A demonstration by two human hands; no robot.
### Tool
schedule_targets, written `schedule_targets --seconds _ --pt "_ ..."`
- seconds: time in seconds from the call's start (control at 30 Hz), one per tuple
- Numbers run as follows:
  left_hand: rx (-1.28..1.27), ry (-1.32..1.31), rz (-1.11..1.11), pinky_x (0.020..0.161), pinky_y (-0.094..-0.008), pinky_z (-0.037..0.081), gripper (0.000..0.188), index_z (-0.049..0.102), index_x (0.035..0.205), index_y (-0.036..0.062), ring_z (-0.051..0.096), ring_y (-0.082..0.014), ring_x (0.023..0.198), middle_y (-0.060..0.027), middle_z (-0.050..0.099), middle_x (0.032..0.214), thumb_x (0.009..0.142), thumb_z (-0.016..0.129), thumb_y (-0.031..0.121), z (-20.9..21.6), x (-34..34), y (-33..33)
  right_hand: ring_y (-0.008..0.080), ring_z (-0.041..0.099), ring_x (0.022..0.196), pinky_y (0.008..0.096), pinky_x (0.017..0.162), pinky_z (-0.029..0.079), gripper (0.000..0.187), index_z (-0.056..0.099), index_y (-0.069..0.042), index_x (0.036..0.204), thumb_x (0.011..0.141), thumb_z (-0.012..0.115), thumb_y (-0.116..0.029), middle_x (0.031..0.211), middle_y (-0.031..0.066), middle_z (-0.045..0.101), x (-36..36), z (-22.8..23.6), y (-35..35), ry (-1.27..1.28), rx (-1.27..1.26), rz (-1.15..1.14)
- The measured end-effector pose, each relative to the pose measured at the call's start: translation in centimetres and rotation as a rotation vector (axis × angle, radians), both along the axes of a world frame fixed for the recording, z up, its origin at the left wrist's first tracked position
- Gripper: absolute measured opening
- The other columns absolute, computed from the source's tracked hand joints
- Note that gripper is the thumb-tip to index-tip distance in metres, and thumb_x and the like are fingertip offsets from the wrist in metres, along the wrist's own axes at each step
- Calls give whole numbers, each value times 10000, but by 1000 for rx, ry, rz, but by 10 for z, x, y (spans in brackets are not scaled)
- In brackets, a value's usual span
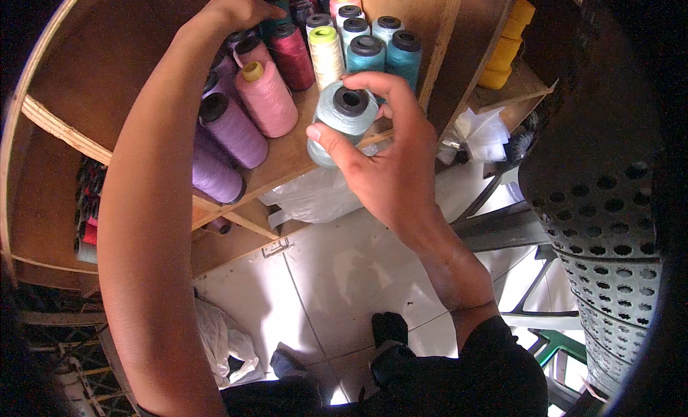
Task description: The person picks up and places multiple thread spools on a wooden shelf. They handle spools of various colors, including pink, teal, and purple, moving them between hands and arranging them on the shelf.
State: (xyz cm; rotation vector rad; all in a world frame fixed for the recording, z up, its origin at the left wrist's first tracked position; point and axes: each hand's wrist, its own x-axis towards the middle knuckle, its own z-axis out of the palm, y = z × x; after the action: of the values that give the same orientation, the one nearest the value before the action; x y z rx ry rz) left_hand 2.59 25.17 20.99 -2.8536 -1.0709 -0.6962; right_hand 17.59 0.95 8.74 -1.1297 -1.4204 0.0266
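My right hand (pixel 398 155) grips a pale blue thread cone (pixel 337 123), thumb on the near side and fingers around its far side. The cone is held up in front of the shelf edge, its black core end facing me. At the top edge, my left hand (pixel 240 5) reaches in among the back spools. Its thumb lies beside a dark teal spool (pixel 278 12); the other fingers are mostly cut off by the picture edge. Nearby stand a pink cone (pixel 266 98), a crimson spool (pixel 292 58), a cream cone (pixel 327 62) and a teal spool (pixel 366 55).
Purple spools (pixel 233 134) line the left of the wooden shelf (pixel 294 155). Clear plastic bags (pixel 319 195) lie under it. Yellow rolls (pixel 507 48) stand in a compartment at the right, and a perforated dark chair back (pixel 605 252) rises at the far right. White tiles (pixel 344 273) cover the floor.
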Motion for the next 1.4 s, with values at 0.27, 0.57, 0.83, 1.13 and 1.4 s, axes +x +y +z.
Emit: schedule_targets --seconds 0.27,0.57,0.83,1.13,1.4 --pt "-62 11 93 933 -375 563 456 732 1193 37 717 -262 1078 -163 755 1155 747 822 11 0 11 -23 187 711 979 337 860 554 506 610 -68 1200 797 903 -152 1086 92 705 1 0 -2 -50 3 -23" --pt "102 -840 103 851 -345 534 242 681 1092 -40 648 -208 962 -99 724 1042 860 749 -29 5 -27 -39 195 700 1037 340 893 553 608 546 -40 1301 813 892 -146 1165 115 686 -14 -9 2 63 -42 43" --pt "137 -1228 125 884 -296 505 391 613 1191 -51 639 -157 1007 -99 709 1069 944 766 211 8 -10 -115 176 679 1067 324 920 545 601 551 -28 1306 820 888 -133 1172 109 692 3 3 0 330 -34 114" --pt "-118 -1154 -162 816 -247 516 380 644 1247 37 671 -129 943 -88 708 1037 965 746 271 -15 -25 -190 199 674 1108 332 946 554 584 595 -20 1310 828 891 -165 1186 131 699 15 17 -4 266 -92 123" --pt "-266 -719 -210 926 -283 484 676 642 1293 60 613 -130 1013 -30 674 1137 683 931 84 -59 -15 -220 219 679 1113 346 977 535 564 622 -21 1314 827 872 -155 1220 128 706 34 56 -45 430 -229 367"
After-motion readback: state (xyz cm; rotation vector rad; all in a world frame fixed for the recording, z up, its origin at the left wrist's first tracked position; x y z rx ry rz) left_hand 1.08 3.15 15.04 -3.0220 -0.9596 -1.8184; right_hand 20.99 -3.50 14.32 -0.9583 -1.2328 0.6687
